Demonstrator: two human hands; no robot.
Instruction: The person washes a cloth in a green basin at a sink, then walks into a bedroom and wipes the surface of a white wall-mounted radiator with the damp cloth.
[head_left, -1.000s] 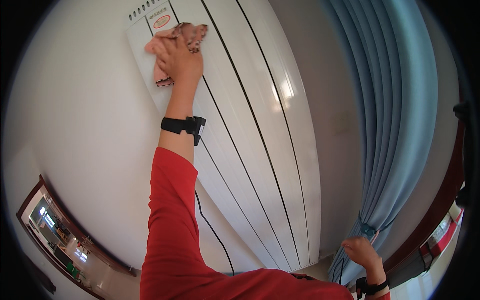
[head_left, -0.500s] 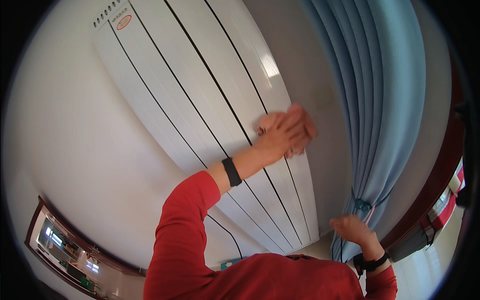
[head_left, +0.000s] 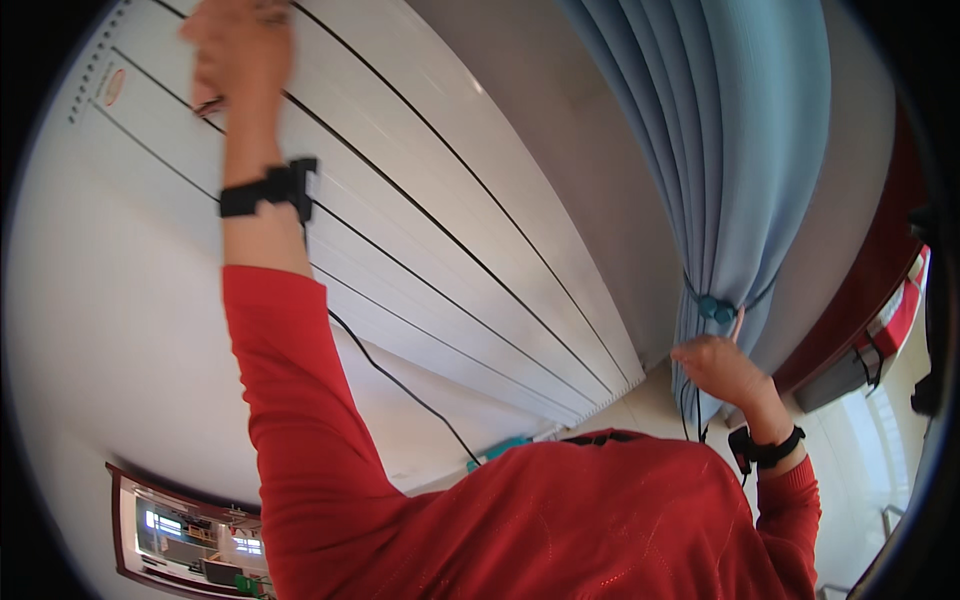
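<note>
A tall white panel radiator (head_left: 420, 165) with dark lengthwise gaps fills the left and middle of the view. My left hand (head_left: 246, 50) reaches up to its far left end, blurred by motion, its fingers bent against the surface. A small edge of a pinkish cloth (head_left: 208, 107) shows beneath them; the rest is hidden behind the hand. Lower right, my right hand (head_left: 725, 370) is held up with curled fingers, just below the teal tieback (head_left: 716, 309) of the blue curtain (head_left: 740, 150). Whether anything is inside those fingers cannot be made out.
A black cable (head_left: 400, 385) hangs below the radiator towards a teal item (head_left: 500, 452) low by the wall. A dark-red-framed opening (head_left: 125, 520) is at lower left. Dark red trim (head_left: 850, 320) and pale floor tiles (head_left: 850, 470) lie at right.
My left hand has swept with the cloth from the radiator's right edge to its far upper left end. My right hand appears higher in view, still curled. The whole view has shifted.
</note>
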